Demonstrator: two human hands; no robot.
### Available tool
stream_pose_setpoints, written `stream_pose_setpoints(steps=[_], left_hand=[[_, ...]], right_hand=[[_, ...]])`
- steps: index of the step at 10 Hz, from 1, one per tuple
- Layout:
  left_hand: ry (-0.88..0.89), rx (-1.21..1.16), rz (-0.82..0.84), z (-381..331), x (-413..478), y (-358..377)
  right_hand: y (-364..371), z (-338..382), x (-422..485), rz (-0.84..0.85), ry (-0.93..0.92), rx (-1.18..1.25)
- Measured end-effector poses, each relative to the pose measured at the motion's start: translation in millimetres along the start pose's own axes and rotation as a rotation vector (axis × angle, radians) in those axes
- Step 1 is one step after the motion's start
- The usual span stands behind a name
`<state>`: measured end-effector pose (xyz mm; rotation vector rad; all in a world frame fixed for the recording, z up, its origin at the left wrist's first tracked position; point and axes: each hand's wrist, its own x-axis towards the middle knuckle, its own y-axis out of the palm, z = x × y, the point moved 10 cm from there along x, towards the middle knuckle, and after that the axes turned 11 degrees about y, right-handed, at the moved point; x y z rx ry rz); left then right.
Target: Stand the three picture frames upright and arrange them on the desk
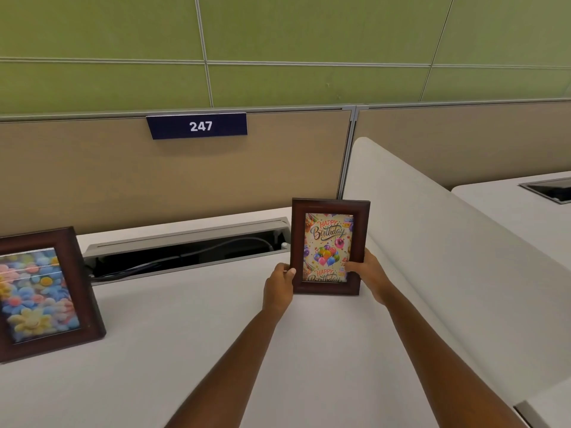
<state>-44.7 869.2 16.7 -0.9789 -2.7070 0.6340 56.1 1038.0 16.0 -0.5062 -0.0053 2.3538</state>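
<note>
A dark wooden picture frame with a "Happy Birthday" balloon card [329, 239] stands upright on the white desk [216, 335], close to the right side divider. My left hand [278, 288] grips its lower left edge. My right hand [369, 273] grips its lower right edge, thumb on the front. A second dark wooden frame with a picture of pastel flowers [46, 291] stands upright at the left edge of view, partly cut off. A third frame is not in view.
An open cable tray [185, 251] with wires runs along the back of the desk. A beige partition carries a blue sign reading 247 [197, 125]. A white curved divider [448, 257] borders the desk on the right, with another desk beyond it.
</note>
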Motion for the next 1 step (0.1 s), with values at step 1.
stream_pose_setpoints(steps=[1], left_hand=[[0.023, 0.056, 0.007, 13.0, -16.0, 2.6]], right_hand=[[-3.0, -15.7, -11.9, -0.045, -0.023, -0.061]])
